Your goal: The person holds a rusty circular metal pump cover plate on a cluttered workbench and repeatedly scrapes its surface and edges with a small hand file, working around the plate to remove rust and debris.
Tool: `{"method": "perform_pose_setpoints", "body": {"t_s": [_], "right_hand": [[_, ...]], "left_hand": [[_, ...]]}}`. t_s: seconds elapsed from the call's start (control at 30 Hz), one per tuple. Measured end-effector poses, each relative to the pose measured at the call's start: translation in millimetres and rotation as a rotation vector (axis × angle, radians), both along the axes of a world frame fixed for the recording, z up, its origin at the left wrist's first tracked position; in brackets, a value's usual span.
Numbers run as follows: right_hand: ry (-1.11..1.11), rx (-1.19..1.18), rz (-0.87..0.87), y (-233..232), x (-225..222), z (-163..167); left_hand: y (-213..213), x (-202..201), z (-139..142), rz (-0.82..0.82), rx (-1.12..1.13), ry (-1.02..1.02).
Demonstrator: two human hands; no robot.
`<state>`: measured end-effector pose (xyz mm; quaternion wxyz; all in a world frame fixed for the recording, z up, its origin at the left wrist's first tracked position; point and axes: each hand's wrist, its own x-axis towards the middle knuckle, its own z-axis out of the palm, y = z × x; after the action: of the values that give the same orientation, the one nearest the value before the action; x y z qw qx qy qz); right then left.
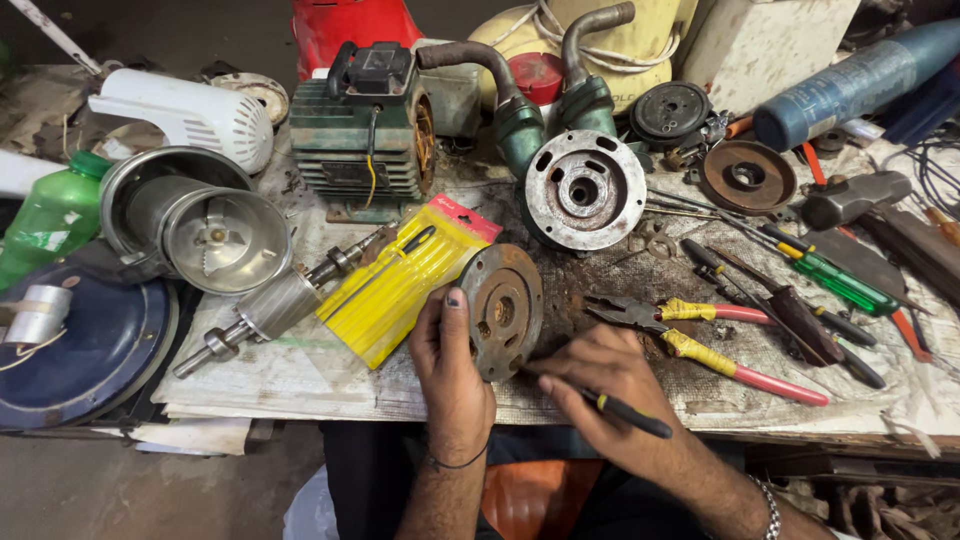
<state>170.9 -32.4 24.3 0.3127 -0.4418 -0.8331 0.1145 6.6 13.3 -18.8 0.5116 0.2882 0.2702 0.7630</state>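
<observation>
At the near edge of the bench, my left hand [452, 362] is closed around the rusty round metal end plate [502, 311], thumb up its near face, holding it tilted up on edge. My right hand [608, 385] is closed pen-style on a slim black-handled screwdriver with a yellow band [622, 409]. Its long axis runs from lower right up toward the left, the tip pointing at the plate's lower rim — whether it touches there I cannot tell.

The plate lies directly between both hands, left hand on it, right hand just beside it.

Outward from there: a yellow flat packet with a red header [405, 279] touches the plate's left side, and red-and-yellow-handled pliers [715, 348] lie to the right. Behind stands the grey round pump housing [584, 190] — well apart from both hands.
</observation>
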Motion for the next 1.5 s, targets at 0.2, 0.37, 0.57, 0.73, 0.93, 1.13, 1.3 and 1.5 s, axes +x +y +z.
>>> {"method": "perform_pose_setpoints", "body": {"t_s": [0.2, 0.37, 0.57, 0.73, 0.93, 1.13, 1.3, 1.5], "right_hand": [[-0.031, -0.028, 0.076, 1.2, 0.7, 0.9], [-0.01, -0.022, -0.002, -0.1, 0.5, -0.4], [-0.014, 0.019, -0.052, -0.1, 0.3, -2.4], [-0.021, -0.041, 0.0, 1.2, 1.6, -1.8], [-0.012, -0.021, 0.023, -0.2, 0.6, 1.3], [-0.023, 0.024, -0.041, -0.7, -2.6, 2.9], [0.006, -0.014, -0.049, -1.6, 0.2, 2.5], [0.039, -0.006, 0.027, -0.2, -1.0, 2.2]], "left_hand": [[1.8, -0.1, -3.0, 0.003, -0.039, -0.028], [0.7, 0.4, -0.6, -0.018, -0.021, -0.046], [-1.3, 0.0, 2.9, -0.01, 0.003, -0.027], [-1.1, -1.0, 3.9, -0.02, -0.005, -0.025], [-0.4, 0.6, 3.0, 0.004, 0.007, -0.004], [-0.5, -1.0, 4.0, -0.006, 0.0, -0.005], [-1.6, -0.1, 4.9, -0.012, -0.011, -0.012], [-1.5, -0.5, 4.7, 0.002, 0.019, 0.04]]}}
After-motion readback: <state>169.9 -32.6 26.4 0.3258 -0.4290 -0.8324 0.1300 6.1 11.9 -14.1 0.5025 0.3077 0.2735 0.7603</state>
